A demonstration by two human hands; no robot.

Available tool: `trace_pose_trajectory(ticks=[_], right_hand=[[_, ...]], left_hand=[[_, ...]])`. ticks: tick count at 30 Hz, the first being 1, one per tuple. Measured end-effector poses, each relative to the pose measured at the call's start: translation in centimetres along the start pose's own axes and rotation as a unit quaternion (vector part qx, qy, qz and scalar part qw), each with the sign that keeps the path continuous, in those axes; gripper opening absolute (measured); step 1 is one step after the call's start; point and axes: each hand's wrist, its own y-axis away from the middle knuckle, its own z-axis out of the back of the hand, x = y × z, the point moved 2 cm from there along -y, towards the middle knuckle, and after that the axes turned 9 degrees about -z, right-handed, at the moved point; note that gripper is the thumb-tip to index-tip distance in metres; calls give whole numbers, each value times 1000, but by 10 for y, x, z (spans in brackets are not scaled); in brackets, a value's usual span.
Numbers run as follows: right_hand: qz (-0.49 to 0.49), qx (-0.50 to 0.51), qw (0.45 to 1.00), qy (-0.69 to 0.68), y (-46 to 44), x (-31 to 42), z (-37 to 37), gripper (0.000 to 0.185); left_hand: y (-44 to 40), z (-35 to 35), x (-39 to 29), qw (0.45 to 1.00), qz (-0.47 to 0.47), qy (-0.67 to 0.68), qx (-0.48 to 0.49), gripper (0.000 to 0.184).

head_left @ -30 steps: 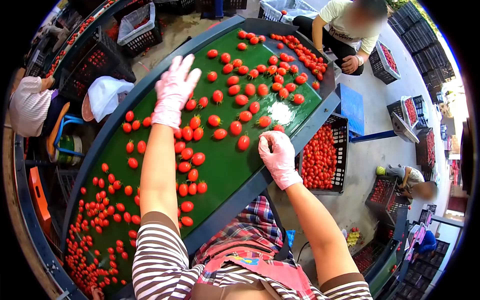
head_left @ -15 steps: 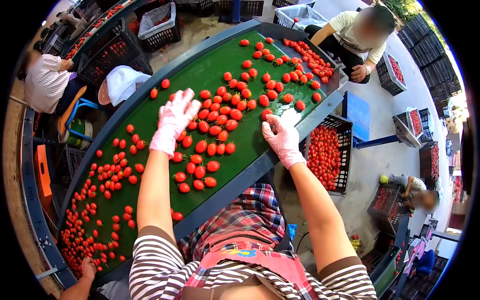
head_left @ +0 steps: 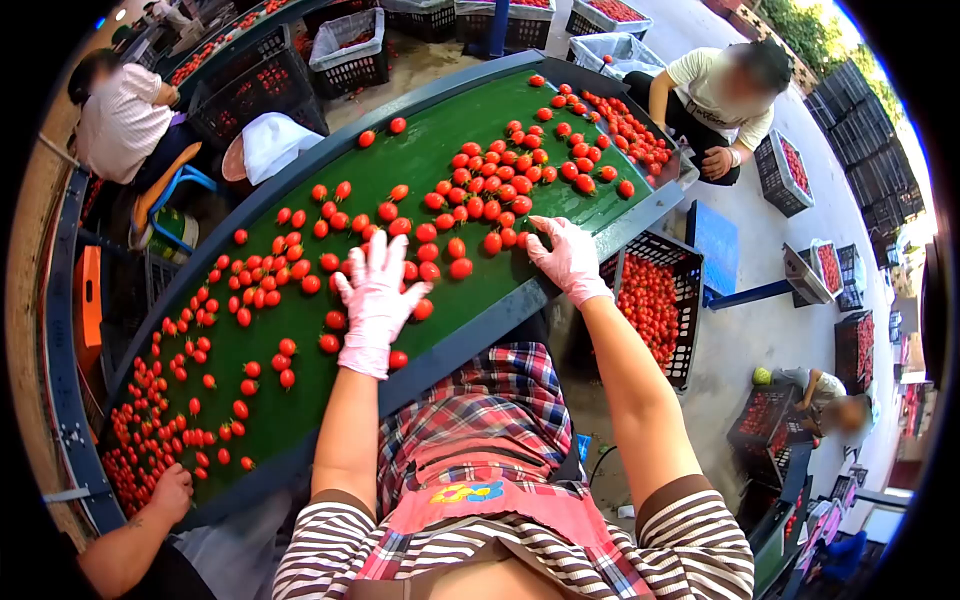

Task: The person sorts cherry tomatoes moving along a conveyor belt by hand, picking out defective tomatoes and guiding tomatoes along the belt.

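Observation:
Many small red tomatoes (head_left: 480, 185) lie spread over a green belt (head_left: 430, 125) with dark raised edges. My left hand (head_left: 378, 300), in a pale pink glove, rests over the near part of the belt with its fingers spread among tomatoes. My right hand (head_left: 566, 255), gloved the same way, is at the belt's near edge. Its fingertips come close together beside a tomato; whether anything is between them is too small to tell. Tomatoes cluster densely at the belt's lower left and on the grey chute (head_left: 640, 150) at its far right end.
Below the belt's right end stands a black crate (head_left: 690, 295) full of tomatoes. A co-worker's bare hand (head_left: 172, 492) touches the belt at lower left. Another person (head_left: 720, 90) crouches beyond the chute. A seated person (head_left: 125, 125) is at upper left. A blue platform (head_left: 712, 245) stands right.
My left hand has moved back toward me and to the right, fingers spread. My right hand has stayed near the edge. The tomatoes have shifted toward the chute, and the co-worker's hand reaches further in.

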Motion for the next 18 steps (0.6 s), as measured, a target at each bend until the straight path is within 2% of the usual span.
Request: trace_pose_trajectory(ticks=[1,3,5,7,8,9,11,12,13,15,16,17,18], right_hand=[[40,-16,998,36,3,6,-2,47],[25,58,998,26,15,22,-14,63],[13,76,997,11,26,36,-31,69],[2,81,997,-9,38,63,-46,76],[-24,108,993,-40,43,75,-59,76],[-50,134,987,-69,48,89,-69,76],[15,191,967,-166,58,111,-84,75],[53,228,942,-241,62,128,-66,73],[49,235,937,-255,66,133,-66,70],[62,229,948,-212,61,126,-49,61],[99,144,975,-135,56,112,-40,48],[97,112,985,-90,52,99,-18,33],[74,110,991,-24,42,80,-7,27]], left_hand=[[6,0,13,999,26,25,-10,90],[25,4,33,995,66,65,-28,90],[53,17,38,990,76,116,-14,103],[77,25,35,992,58,100,44,111],[85,17,34,996,37,51,57,115],[92,6,33,999,20,2,40,107],[93,-22,54,997,10,-41,-64,94],[93,-19,59,994,60,-1,-91,81],[92,-28,75,985,104,-19,-138,75],[100,-38,115,969,191,-65,-140,71],[107,-30,127,965,225,-55,-119,71],[116,-22,139,960,259,-44,-98,71],[127,-23,153,952,285,-45,-99,72]])
